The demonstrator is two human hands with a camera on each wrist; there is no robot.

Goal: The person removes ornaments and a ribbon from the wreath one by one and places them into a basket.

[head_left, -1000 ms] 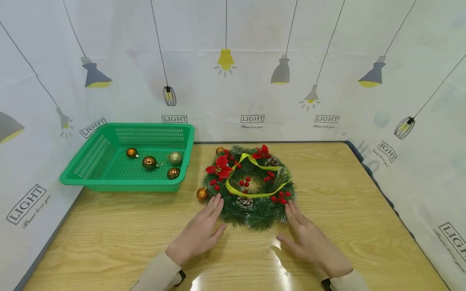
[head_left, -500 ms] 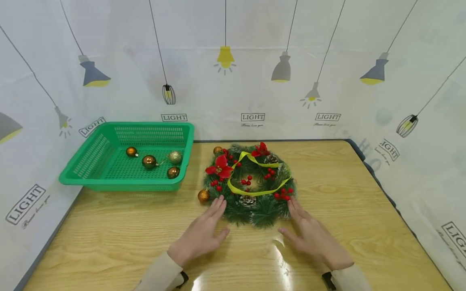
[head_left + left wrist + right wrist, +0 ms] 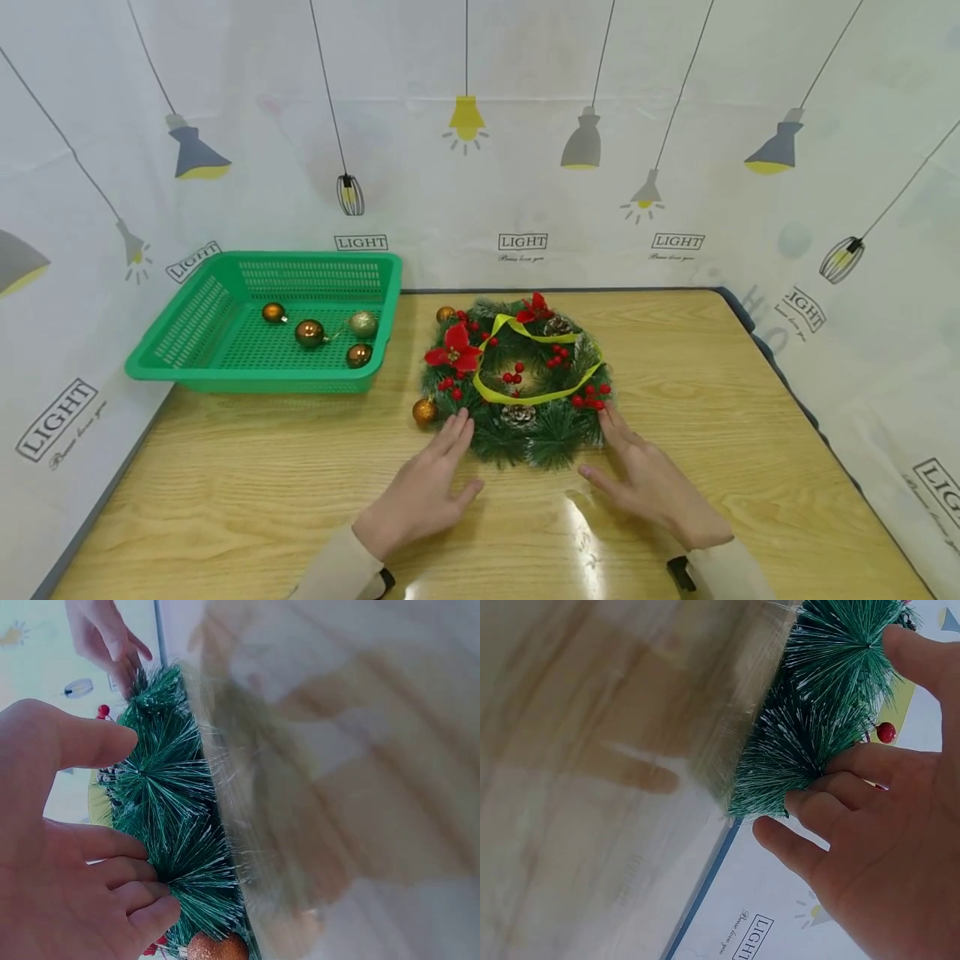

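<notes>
A: Item: wreath (image 3: 519,382), laid on table (image 3: 750,433) beside green basket (image 3: 225,367); flanked by left hand (image 3: 420,492) and right hand (image 3: 652,492).

B: Wrist views only: relaxed fingers (image 3: 142,919) touching needles, nothing grasped.

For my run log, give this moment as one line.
left hand: open, touching wreath | right hand: open, touching wreath | basket: four baubles
</notes>
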